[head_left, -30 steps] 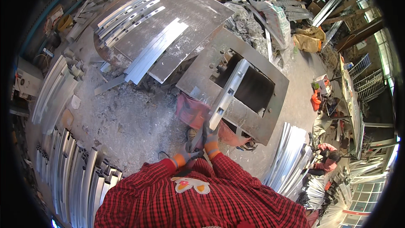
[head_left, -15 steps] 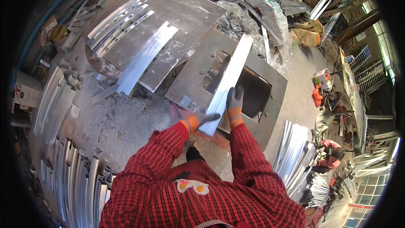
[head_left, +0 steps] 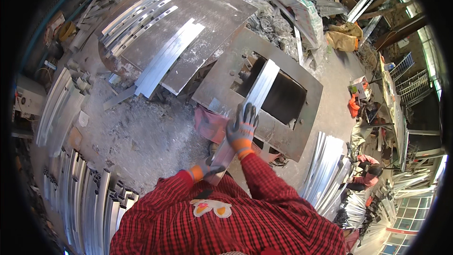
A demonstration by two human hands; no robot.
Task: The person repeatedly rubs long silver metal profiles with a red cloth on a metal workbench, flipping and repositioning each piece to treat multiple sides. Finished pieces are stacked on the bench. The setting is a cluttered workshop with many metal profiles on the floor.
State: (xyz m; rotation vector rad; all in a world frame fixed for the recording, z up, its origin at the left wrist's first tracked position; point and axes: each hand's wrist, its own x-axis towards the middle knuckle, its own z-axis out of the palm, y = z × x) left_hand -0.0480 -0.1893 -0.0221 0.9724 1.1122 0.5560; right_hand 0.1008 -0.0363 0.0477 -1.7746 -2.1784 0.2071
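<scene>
A long silver metal profile [head_left: 260, 89] slants from over the dark opening of a steel-topped machine [head_left: 289, 142] back toward my body. My left hand [head_left: 206, 168], in a grey and orange glove, is closed around its near end, close to my waist. Further up the profile, my right hand [head_left: 242, 126], gloved alike, lies flat on top with its fingers stretched out. The profile's underside and part of my left fingers are hidden. Left of the machine, more silver profiles [head_left: 170, 56] lie side by side on a brown metal table [head_left: 207, 4].
Several slotted profiles [head_left: 137, 21] rest on the table's far left. Upright bundles of profiles [head_left: 89, 203] stand at my lower left, with another stack [head_left: 325, 167] at right. A pink cloth or bag [head_left: 209, 125] hangs by the machine's near edge. A person [head_left: 368, 172] crouches at far right.
The profile has slid back toward my body, its far end now over the opening. My left hand has drawn nearer my waist; my right hand has moved from its side to lie on top.
</scene>
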